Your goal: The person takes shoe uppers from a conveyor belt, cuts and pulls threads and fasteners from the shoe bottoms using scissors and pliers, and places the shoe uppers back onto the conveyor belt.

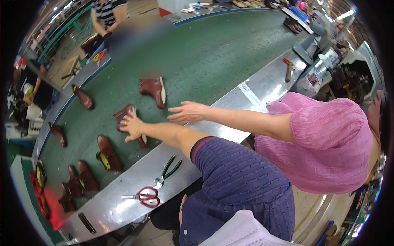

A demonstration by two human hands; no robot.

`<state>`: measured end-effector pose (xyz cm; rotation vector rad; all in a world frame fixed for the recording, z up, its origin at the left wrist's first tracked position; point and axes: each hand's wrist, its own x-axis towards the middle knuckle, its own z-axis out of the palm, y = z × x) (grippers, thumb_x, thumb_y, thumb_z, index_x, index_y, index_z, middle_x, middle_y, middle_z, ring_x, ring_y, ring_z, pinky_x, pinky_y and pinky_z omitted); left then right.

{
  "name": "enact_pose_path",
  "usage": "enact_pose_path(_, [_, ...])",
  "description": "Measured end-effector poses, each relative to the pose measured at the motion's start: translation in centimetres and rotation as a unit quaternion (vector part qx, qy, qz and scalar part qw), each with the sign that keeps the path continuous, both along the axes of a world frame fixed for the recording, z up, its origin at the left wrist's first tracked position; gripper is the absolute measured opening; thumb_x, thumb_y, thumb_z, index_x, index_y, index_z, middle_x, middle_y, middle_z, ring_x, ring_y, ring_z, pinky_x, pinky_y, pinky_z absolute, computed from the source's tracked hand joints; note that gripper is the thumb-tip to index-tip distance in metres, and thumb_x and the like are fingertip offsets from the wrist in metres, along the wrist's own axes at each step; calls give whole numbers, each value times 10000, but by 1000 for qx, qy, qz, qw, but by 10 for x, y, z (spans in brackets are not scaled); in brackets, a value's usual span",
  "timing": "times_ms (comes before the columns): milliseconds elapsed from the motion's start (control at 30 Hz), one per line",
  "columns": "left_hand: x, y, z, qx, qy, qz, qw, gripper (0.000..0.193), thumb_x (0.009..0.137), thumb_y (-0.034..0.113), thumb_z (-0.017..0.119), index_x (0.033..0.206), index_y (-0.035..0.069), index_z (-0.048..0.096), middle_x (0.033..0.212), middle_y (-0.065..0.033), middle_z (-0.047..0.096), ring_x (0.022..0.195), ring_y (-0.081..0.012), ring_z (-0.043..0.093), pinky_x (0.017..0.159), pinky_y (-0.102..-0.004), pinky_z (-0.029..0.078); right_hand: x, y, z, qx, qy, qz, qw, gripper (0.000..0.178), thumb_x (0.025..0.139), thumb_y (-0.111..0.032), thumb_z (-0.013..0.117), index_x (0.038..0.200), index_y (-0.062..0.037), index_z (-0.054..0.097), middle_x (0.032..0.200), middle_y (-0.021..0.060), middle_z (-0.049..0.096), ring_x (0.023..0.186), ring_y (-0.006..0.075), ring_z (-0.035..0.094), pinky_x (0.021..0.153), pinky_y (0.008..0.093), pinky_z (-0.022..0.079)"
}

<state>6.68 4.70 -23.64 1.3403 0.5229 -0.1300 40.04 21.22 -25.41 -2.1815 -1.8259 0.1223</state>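
Observation:
My right hand (134,125), at the end of a navy sleeve, reaches left across the bench. Its fingers are spread over a brown ankle boot (122,112) that lies on the green surface; the hand covers the boot's middle, so how firmly it touches cannot be seen. Just beyond is another brown boot (151,87) with a pale strip along one edge. A co-worker's open hand (186,111) hovers near that boot without visibly touching it. Of my left hand (182,209) only a sliver of skin shows beside my navy shirt; its fingers are hidden.
Green-handled pliers (169,167) and red-handled scissors (147,197) lie on the metal edge (111,213). Several brown boots (88,177) stand at the near left. A co-worker in pink (324,139) is close on my right, and a hammer (288,70) lies farther along.

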Motion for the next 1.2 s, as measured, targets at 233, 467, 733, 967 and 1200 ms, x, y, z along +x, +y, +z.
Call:
enact_pose_path(233, [-46, -66, 41, 158, 36, 176, 971, 518, 835, 142, 605, 1316, 78, 423, 1345, -102, 439, 1147, -254, 484, 934, -327, 406, 21, -7, 14, 50, -55, -1, 997, 595, 698, -332, 637, 1232, -136, 466, 1213, 98, 502, 1143, 298, 448, 971, 518, 286])
enact_pose_path(467, [-83, -198, -15, 162, 209, 525, 809, 408, 826, 184, 615, 1203, 51, 533, 1195, -135, 551, 1024, -269, 559, 880, -334, 446, -83, 11, 42, 52, 187, 72, 978, 589, 737, -381, 670, 1244, -165, 462, 1103, 105, 573, 915, 276, 587, 727, 409, 458])
enact_pose_path(733, [-51, -181, -1, 145, 195, 588, 772, 410, 831, 246, 612, 1199, 78, 546, 1087, -158, 604, 957, -264, 605, 837, -346, 467, -123, 53, 20, 147, 327, 93, 929, 311, 762, -329, 691, 902, -61, 618, 685, 49, 599, 614, 179, 554, 587, 305, 444])
enact_pose_path(967, [-61, -136, 28, 289, 183, 576, 742, 412, 824, 259, 622, 1171, 46, 562, 1174, -200, 559, 1087, -262, 558, 921, -345, 437, -125, -26, 129, 99, 563, 169, 803, 127, 835, -169, 632, 872, -61, 579, 732, -55, 542, 578, 15, 425, 475, 164, 279])
enact_pose_path(1200, [-27, -81, 58, 484, 67, 517, 703, 992, 685, 330, 733, 1436, 88, 131, 1454, -182, 208, 1353, -357, 158, 1076, -437, 210, -175, -87, 143, -158, 668, 370, 626, 150, 859, -93, 538, 743, -85, 442, 659, -56, 440, 580, 13, 378, 502, 162, 279])
